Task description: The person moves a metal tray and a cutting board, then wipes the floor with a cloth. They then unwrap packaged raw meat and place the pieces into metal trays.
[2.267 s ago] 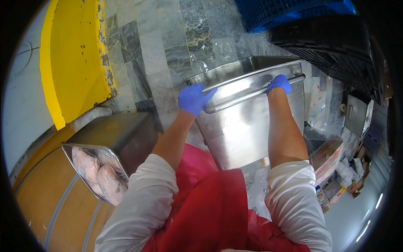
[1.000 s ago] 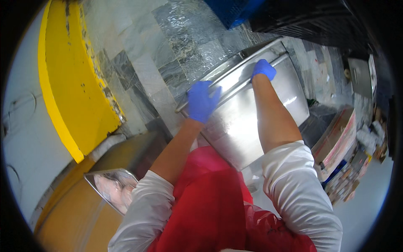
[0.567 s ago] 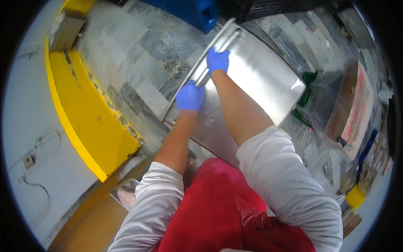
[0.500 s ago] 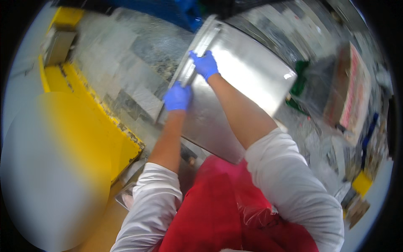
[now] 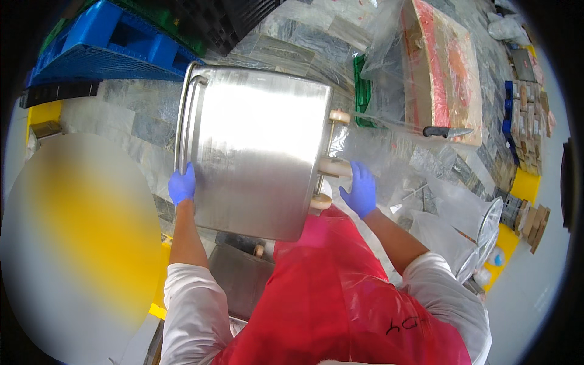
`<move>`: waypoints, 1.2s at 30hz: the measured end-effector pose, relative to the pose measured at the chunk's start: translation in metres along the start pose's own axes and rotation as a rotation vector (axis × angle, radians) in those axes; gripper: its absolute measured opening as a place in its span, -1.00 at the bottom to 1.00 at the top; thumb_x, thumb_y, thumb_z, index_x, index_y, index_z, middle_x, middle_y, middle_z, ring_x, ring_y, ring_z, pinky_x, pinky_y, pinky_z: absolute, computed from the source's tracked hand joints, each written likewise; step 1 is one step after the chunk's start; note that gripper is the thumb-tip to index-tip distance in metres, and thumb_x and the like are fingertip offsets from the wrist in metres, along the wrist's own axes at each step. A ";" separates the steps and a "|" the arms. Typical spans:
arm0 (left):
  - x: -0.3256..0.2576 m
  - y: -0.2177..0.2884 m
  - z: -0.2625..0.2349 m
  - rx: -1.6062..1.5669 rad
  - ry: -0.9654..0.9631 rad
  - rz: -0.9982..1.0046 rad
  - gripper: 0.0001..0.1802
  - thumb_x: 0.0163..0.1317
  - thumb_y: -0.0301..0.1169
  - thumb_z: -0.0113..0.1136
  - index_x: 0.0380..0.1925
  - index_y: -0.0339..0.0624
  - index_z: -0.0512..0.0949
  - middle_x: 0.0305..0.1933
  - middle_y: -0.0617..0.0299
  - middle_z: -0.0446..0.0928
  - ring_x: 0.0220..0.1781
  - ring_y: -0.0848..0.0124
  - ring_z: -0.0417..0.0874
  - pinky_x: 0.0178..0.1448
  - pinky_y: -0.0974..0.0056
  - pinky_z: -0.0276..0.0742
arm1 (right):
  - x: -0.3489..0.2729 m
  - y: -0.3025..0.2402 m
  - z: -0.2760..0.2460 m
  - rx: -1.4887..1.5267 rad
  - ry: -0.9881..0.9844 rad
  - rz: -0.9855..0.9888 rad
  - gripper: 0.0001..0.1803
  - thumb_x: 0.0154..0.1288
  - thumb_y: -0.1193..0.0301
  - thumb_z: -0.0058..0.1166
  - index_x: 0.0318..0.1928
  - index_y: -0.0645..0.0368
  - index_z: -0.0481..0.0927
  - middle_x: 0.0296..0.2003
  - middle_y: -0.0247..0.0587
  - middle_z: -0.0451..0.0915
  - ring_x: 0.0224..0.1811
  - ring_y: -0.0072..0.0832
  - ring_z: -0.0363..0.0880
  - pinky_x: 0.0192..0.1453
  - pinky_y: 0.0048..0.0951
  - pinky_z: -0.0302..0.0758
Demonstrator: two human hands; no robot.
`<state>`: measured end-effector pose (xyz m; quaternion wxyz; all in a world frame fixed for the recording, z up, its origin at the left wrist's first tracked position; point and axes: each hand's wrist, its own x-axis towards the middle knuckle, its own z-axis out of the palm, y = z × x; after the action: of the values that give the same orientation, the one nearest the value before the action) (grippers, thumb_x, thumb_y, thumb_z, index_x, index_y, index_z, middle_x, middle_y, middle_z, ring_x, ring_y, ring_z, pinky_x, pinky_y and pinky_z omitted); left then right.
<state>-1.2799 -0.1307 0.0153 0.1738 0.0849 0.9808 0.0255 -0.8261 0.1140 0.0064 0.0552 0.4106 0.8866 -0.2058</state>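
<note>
A stainless steel wheeled bin point(image 5: 255, 140) lies tipped on its side in front of me, its smooth wall facing up. Its rim and handle bar run along the left edge; pale caster wheels point(image 5: 334, 166) stick out at the right. My left hand point(image 5: 182, 184), in a blue glove, is closed around the lower end of the handle bar point(image 5: 185, 121). Beside the middle wheel, my blue-gloved right hand point(image 5: 361, 190) has its fingers stretched out and holds nothing. Whether its fingertips touch the wheel I cannot tell.
Blue plastic pallets point(image 5: 115, 45) stand at the far left. A plastic-wrapped box point(image 5: 441, 67) bears a black-handled knife point(image 5: 447, 131) at its near edge, beside a green crate point(image 5: 363, 91). Another steel bin point(image 5: 240, 274) sits by my legs. Plastic-covered round containers point(image 5: 483, 234) stand at right.
The bin has turned, bringing its wheels into view at the right. My right hand has left the handle bar and moved over beside the wheels; my left hand still holds the bar.
</note>
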 end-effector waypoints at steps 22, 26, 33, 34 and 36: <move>0.011 -0.020 -0.003 -0.144 -0.058 0.030 -0.58 0.15 -0.07 0.06 -0.16 -0.09 0.63 -0.16 -0.14 0.62 -0.07 -0.06 0.64 0.06 -0.03 0.55 | 0.111 -0.033 0.042 -0.476 -0.746 -0.210 -0.52 -0.03 0.28 0.22 -0.05 0.21 0.58 -0.06 0.11 0.60 0.00 -0.06 0.60 0.13 -0.17 0.51; 0.050 -0.042 -0.029 -0.125 -0.076 -0.057 -0.57 0.13 -0.08 0.06 -0.12 -0.08 0.62 -0.09 -0.11 0.61 0.00 -0.05 0.61 0.11 -0.01 0.52 | 0.119 -0.072 0.010 -0.409 -0.730 -0.234 -0.46 -0.10 0.27 0.23 -0.04 0.22 0.56 -0.11 0.14 0.61 -0.05 0.00 0.60 0.08 -0.12 0.53; 0.145 -0.103 -0.067 -0.086 -0.161 -0.062 -0.52 0.13 -0.16 -0.03 0.00 -0.10 0.60 0.06 -0.07 0.57 0.11 -0.01 0.58 0.23 0.04 0.46 | 0.120 -0.163 -0.041 -0.247 -0.501 -0.413 -0.61 -0.14 0.29 0.25 -0.27 0.21 0.54 -0.32 0.09 0.60 -0.26 0.03 0.61 -0.16 -0.08 0.55; 0.157 -0.112 -0.068 -0.083 -0.145 -0.061 -0.52 0.13 -0.16 -0.03 -0.01 -0.09 0.60 0.06 -0.06 0.57 0.11 -0.01 0.58 0.22 0.04 0.46 | 0.121 -0.173 -0.044 -0.220 -0.470 -0.424 -0.63 -0.14 0.29 0.26 -0.29 0.21 0.53 -0.33 0.09 0.59 -0.28 0.03 0.60 -0.18 -0.08 0.55; 0.177 -0.123 -0.066 -0.078 -0.128 -0.062 -0.53 0.13 -0.16 -0.02 -0.02 -0.09 0.61 0.04 -0.06 0.58 0.10 -0.02 0.58 0.21 0.04 0.47 | 0.123 -0.195 -0.046 -0.163 -0.411 -0.455 -0.66 -0.13 0.30 0.26 -0.33 0.21 0.52 -0.36 0.09 0.58 -0.31 0.03 0.60 -0.22 -0.09 0.54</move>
<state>-1.4861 -0.2220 0.0076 0.2399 0.0490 0.9681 0.0530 -1.0500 0.1073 0.0774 0.2183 0.1458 0.9396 -0.2197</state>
